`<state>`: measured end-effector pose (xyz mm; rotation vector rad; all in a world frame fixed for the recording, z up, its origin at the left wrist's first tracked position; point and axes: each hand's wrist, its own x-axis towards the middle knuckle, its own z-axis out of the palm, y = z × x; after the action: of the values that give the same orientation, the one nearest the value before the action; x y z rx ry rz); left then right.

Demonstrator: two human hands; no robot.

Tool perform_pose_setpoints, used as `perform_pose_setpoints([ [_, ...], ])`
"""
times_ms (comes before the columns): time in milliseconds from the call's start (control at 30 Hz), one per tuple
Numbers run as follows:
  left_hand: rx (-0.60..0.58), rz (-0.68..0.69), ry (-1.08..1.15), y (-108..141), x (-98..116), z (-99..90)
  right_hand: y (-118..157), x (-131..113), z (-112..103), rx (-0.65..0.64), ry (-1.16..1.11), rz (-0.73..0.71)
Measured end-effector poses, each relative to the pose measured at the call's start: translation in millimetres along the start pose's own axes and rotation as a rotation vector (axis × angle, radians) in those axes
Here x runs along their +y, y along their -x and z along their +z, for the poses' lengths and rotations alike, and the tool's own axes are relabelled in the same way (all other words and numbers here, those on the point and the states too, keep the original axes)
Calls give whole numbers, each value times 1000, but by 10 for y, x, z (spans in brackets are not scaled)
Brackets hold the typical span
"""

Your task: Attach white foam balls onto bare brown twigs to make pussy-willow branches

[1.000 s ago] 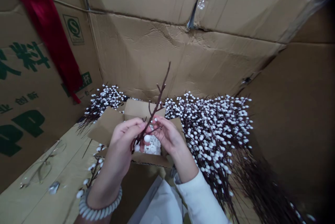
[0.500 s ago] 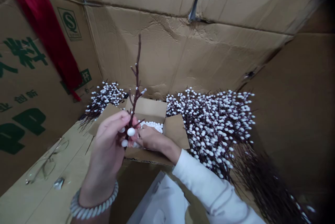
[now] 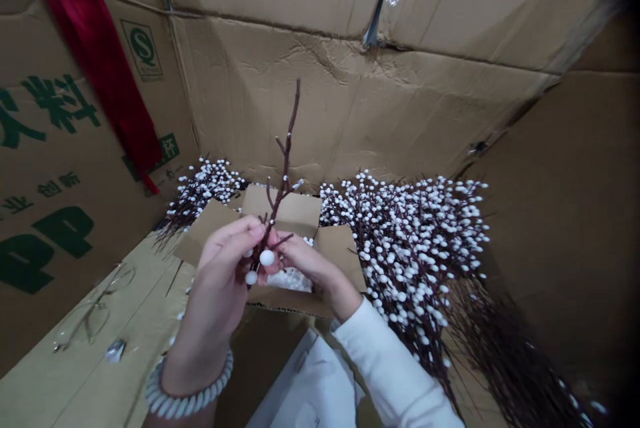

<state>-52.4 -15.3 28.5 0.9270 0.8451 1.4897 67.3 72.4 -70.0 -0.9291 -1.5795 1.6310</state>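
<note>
Brown twig [image 3: 286, 165] pinched between left fingers [image 3: 256, 231], right fingers [image 3: 293, 249] close beside, grip unclear.

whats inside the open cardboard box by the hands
Small white balls show inside the open cardboard box. The left hand, right hand and branch block part of the view; whatever sits behind them or beneath the top balls cannot be seen.

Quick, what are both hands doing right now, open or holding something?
Left hand: closed, holding the brown twig.
Right hand: beside the twig, fingertips partly hidden; cannot tell whether it holds anything.
</note>
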Motion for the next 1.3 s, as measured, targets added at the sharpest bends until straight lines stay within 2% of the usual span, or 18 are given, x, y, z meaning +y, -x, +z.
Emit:
perform_pose_setpoints([
  [133,4,-9,13,-5,3,-5,125,-166,-58,110,-425,-13],
  [233,-4,-7,21,-18,-12,-8,172,-188,-109,179,-635,8],
  [467,-28,-88,10,-12,-39,89,252,-180,-93,311,-813,-11],
  [567,-97,-136,31,13,-66,136,378,-302,-2,364,-840,-100],
  [667,-214,-199,107,32,-116,162,552,-480,90,381,-851,-183],
  [833,-336,-423,292,27,-214,179,823,-680,203,380,-749,-276],
  [933,-429,-537,426,5,-253,178,904,-707,234,381,-708,-308],
  [1067,-514,-654,589,-21,-273,177,912,-689,240,444,-601,-318],
  [1167,-527,-671,658,-26,-282,177,898,-658,238,462,-509,-334],
  [1300,-522,-668,643,-22,-286,177,901,-633,244,481,-415,-369],
])
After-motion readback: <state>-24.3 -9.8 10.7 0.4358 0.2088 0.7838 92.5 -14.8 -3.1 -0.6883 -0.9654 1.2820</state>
